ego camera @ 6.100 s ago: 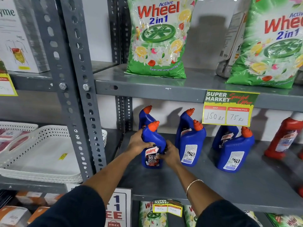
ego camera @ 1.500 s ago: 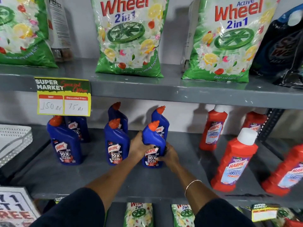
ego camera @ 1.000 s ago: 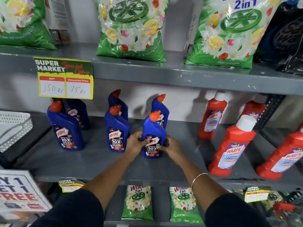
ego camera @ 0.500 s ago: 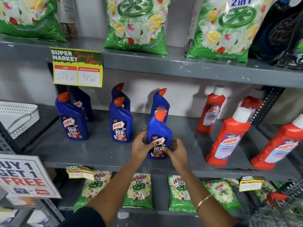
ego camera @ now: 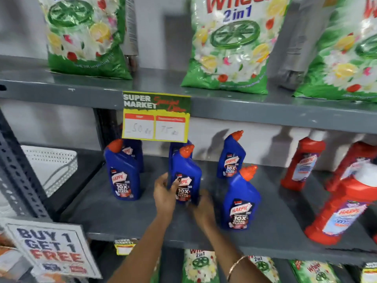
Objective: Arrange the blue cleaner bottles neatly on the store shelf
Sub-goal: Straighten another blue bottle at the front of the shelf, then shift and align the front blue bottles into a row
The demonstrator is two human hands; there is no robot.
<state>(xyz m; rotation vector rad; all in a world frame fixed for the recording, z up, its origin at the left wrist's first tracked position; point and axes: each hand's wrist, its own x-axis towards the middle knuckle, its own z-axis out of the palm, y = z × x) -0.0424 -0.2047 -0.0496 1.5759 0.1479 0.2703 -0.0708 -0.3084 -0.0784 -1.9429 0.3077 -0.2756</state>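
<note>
On the grey middle shelf (ego camera: 126, 219), in the head view, the left hand (ego camera: 164, 194) and right hand (ego camera: 202, 207) clasp the lower body of the middle blue cleaner bottle (ego camera: 184, 178), standing upright between its neighbours. It looks rigid, smooth-sided plastic (probably liquid-heavy and top-tippy), so gripping low on both flanks seems safest.

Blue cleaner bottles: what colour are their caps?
Orange-red caps on every blue bottle, clearest in the head view.
</note>
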